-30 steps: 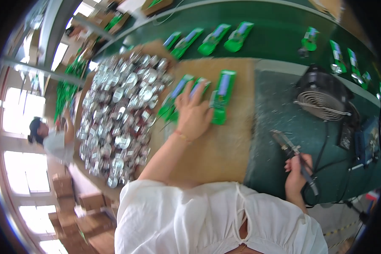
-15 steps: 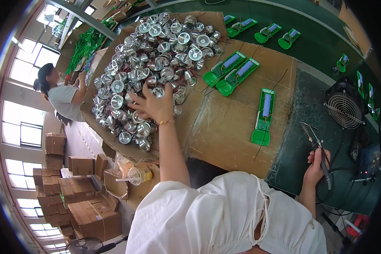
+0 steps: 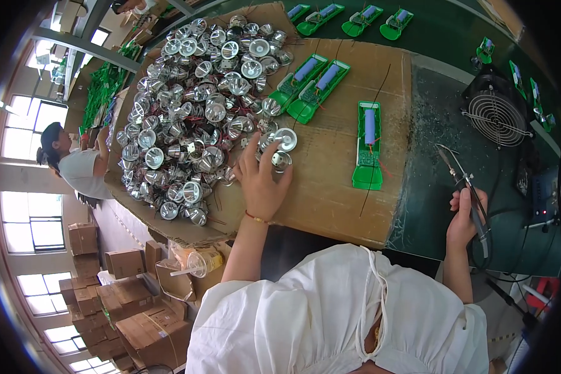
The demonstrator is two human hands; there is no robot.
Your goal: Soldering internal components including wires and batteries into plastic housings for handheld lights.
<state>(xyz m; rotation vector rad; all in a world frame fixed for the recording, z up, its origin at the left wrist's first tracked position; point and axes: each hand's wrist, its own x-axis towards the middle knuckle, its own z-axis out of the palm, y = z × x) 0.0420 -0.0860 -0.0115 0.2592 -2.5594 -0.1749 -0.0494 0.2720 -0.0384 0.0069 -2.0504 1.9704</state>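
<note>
Left hand (image 3: 262, 187) pinching a silvery reflector cup (image 3: 280, 162), partly finger-hidden; right hand (image 3: 464, 218) gripping a soldering tool (image 3: 477, 224), its middle covered

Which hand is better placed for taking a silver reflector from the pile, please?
Probably the left hand: it is right at silver reflectors beside the pile. The right hand seems less suitable: it grips a soldering tool, away to the right of the cardboard.

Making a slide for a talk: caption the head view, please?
Left hand at a heap of silvery reflectors; right hand holding a soldering tool.
</note>
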